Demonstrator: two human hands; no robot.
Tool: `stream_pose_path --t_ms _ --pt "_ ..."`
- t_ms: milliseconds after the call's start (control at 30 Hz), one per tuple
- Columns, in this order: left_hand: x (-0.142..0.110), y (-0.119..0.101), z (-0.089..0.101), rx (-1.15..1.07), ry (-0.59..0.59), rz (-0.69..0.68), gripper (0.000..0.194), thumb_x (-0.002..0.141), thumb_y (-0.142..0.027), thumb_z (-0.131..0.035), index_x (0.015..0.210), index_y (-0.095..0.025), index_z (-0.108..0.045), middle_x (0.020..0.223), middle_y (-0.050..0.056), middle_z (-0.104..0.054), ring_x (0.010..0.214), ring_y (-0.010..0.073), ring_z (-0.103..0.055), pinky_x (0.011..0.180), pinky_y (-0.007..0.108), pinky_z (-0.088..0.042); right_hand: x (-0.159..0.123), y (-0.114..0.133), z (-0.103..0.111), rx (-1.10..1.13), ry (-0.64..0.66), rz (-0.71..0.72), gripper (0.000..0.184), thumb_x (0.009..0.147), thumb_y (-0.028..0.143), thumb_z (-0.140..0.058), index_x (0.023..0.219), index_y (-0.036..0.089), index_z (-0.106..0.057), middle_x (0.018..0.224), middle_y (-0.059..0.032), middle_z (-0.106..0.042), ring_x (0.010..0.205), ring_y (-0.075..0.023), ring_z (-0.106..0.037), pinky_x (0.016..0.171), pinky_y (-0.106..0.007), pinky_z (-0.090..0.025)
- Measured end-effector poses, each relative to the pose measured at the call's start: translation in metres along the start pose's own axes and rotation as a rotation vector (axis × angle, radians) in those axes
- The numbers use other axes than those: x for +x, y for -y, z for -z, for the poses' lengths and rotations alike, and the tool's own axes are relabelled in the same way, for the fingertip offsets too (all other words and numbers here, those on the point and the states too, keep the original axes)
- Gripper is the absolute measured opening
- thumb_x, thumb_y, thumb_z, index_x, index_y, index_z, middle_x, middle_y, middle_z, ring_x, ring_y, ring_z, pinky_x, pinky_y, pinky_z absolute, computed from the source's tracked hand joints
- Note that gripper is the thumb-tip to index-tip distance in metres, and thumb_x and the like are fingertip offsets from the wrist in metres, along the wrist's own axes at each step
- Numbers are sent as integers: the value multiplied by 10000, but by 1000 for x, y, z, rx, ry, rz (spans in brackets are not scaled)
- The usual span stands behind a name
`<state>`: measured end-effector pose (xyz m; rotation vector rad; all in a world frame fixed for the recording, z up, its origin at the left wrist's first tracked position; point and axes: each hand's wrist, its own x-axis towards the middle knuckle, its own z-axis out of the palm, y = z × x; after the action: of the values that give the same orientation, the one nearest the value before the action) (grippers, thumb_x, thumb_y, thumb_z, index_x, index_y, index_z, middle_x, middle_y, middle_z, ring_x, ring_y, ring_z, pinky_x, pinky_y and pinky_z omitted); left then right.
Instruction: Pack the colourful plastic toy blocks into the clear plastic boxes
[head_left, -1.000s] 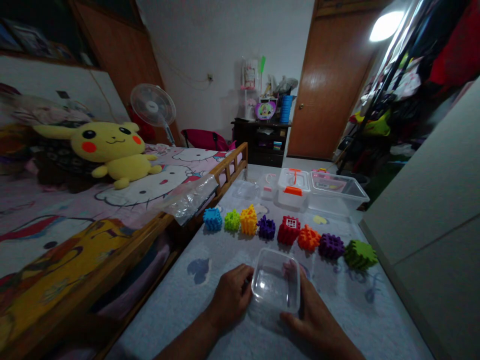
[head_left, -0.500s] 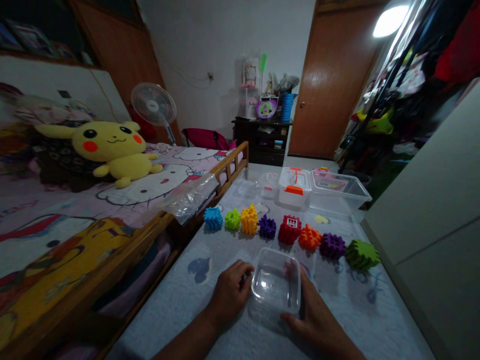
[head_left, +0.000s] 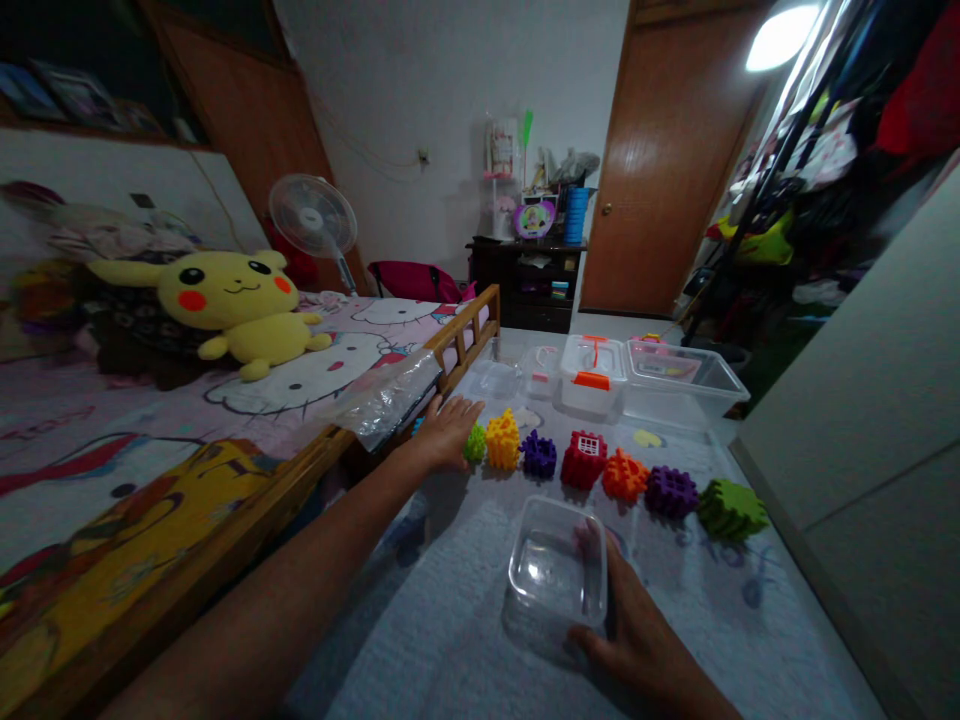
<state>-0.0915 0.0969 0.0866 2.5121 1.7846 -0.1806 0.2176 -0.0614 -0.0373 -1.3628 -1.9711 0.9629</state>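
A small clear plastic box (head_left: 559, 567) sits on the grey cloth in front of me. My right hand (head_left: 637, 640) grips its right side, fingers wrapped on the wall. My left hand (head_left: 448, 432) reaches far forward to the left end of a row of toy block clusters, fingers spread over the spot where the blue cluster stood; that cluster is hidden under it. The green cluster (head_left: 474, 443) touches my fingertips. Beside it stand yellow (head_left: 502, 440), purple (head_left: 538, 455), red (head_left: 584, 459), orange (head_left: 624, 476), purple (head_left: 669, 491) and green (head_left: 731, 508) clusters.
Clear storage bins (head_left: 686, 379) and a white box with an orange latch (head_left: 592, 374) stand behind the row. A bed with a wooden rail (head_left: 463, 330) and a yellow plush toy (head_left: 229, 297) lies to the left. A grey panel (head_left: 862, 400) rises on the right.
My left hand left the clear box and stretched forward to the blue cluster at the row's left end. My right hand stayed on the box.
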Motion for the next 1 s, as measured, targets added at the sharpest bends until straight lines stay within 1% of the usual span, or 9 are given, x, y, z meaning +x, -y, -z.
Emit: stream_pose_path --t_ms 67,133,233,333,467,633,800,900,1000 --pt "14 1 -2 43 109 3 1121 583 -272 -877 1517 -141 -271 1582 225 -316 1478 361 -223 1186 577 -49 0 0 0 1 0 -16 966 745 314 -680 1569 199 -188 1622 -162 -253 1509 -366 -132 1201 -608 -145" --pt "25 2 -6 62 155 -2 1110 564 -275 -888 1502 -166 -304 1555 227 -363 1458 355 -275 1182 585 -46 0 -1 0 -2 9 -23 974 729 291 -680 1569 195 -195 1620 -163 -258 1509 -369 -125 1199 -610 -150" --pt "37 5 -11 75 160 -10 1073 541 -272 -888 1470 -190 -356 1482 216 -466 1409 352 -358 1175 587 -54 1 -3 -1 -3 7 -8 984 716 287 -685 1568 174 -205 1609 -180 -276 1504 -386 -132 1194 -621 -161" --pt "43 7 -15 76 153 -11 1046 500 -257 -894 1425 -170 -414 1387 215 -559 1336 373 -442 1154 581 -136 1 -5 0 -7 3 13 965 735 325 -690 1566 180 -220 1608 -180 -280 1501 -394 -137 1189 -627 -172" --pt "47 6 -18 75 140 -51 932 512 -286 -885 1345 -136 -497 1290 221 -622 1268 386 -507 1107 540 -257 0 -4 1 -5 14 25 959 758 387 -699 1563 168 -225 1612 -197 -262 1495 -407 -153 1182 -635 -182" --pt "46 3 -17 68 163 -56 734 606 -310 -823 1272 -149 -558 1190 203 -684 1139 391 -600 1017 540 -357 0 -2 3 22 8 24 955 766 419 -700 1564 184 -233 1617 -183 -259 1495 -409 -156 1186 -632 -176" --pt "46 3 -18 68 184 -57 695 659 -301 -774 1295 -138 -546 1165 217 -699 1083 394 -634 918 493 -435 -1 -2 1 24 18 -14 963 760 373 -699 1570 204 -205 1615 -170 -269 1502 -389 -147 1197 -624 -153" --pt "47 4 -19 85 191 -65 683 665 -293 -761 1293 -135 -546 1186 223 -689 1109 397 -625 918 488 -446 -1 -3 0 6 24 -11 956 777 365 -680 1572 204 -175 1620 -171 -254 1505 -383 -140 1196 -626 -152" --pt "49 4 -19 108 209 -70 691 643 -285 -772 1286 -152 -556 1166 196 -705 1101 385 -636 953 496 -437 -1 -5 1 -36 46 23 954 799 394 -656 1574 180 -142 1630 -192 -201 1508 -391 -108 1188 -643 -157"
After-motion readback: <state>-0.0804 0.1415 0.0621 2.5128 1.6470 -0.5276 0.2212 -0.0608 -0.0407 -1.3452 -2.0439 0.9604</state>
